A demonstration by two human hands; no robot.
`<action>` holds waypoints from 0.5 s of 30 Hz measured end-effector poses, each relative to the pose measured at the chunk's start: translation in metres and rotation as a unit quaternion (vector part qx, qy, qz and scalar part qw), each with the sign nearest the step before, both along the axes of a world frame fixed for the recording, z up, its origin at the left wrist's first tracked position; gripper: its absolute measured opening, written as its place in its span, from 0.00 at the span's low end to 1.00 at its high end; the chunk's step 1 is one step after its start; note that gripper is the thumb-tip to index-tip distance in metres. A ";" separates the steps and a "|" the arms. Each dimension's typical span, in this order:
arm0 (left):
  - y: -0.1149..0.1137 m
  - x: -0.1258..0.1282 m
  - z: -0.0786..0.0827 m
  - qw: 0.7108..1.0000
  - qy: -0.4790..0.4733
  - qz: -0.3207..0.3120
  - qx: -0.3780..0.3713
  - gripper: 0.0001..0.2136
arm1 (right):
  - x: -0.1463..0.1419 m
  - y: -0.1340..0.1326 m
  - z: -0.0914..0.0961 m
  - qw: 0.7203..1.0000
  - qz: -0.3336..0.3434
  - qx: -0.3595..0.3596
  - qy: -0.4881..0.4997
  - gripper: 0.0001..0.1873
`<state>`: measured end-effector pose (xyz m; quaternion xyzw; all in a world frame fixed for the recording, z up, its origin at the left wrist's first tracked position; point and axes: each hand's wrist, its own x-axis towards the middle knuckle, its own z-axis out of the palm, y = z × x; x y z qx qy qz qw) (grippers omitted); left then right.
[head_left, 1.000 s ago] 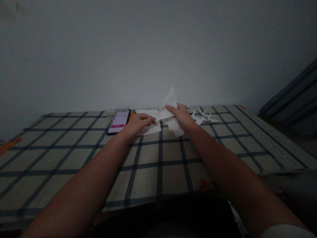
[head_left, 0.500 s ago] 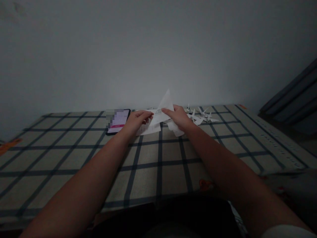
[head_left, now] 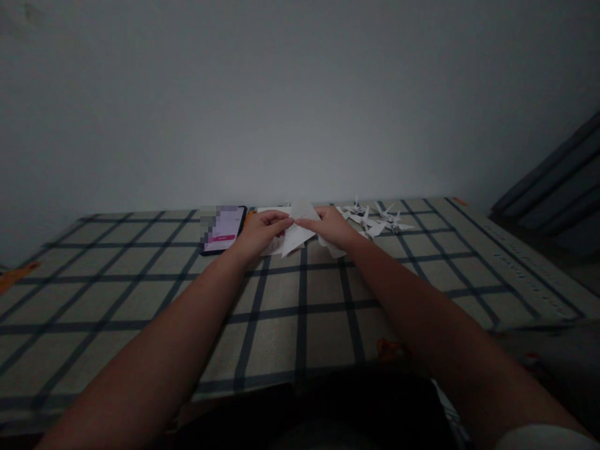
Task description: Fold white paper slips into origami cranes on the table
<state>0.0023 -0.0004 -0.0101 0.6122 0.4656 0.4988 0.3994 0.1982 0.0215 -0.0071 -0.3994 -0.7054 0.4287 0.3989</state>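
A folded sheet of white paper (head_left: 296, 237) is held between my two hands, its lower corner pointing down toward me. My left hand (head_left: 263, 230) pinches its left edge between thumb and fingers. From the other side my right hand (head_left: 334, 226) grips it, the thumb lying across the front and the fingers hidden behind. The two thumbs almost meet at the middle of the paper. Under and behind the hands lie more white paper sheets (head_left: 272, 247), partly covered.
Several folded paper cranes (head_left: 396, 224) lie to the right of my right hand. A phone (head_left: 225, 226) with a lit screen rests left of my left hand. The checked tablecloth (head_left: 276, 325) reaches back to a plain wall (head_left: 300, 100). Grey folded fabric (head_left: 553, 187) is at the far right.
The paper has tilted and come lower; its tall upward point no longer stands up. My left hand has moved right and now pinches the edge, with the thumbs closer together.
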 end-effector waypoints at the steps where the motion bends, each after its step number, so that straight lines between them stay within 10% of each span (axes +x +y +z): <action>1: 0.001 -0.001 -0.001 1.000 -0.003 0.008 0.005 0.15 | 0.000 0.001 0.000 1.000 0.001 0.001 0.006 0.20; 15: 0.011 -0.007 -0.004 0.991 -0.118 0.060 0.002 0.11 | 0.001 0.015 -0.006 0.985 -0.014 -0.035 0.167 0.11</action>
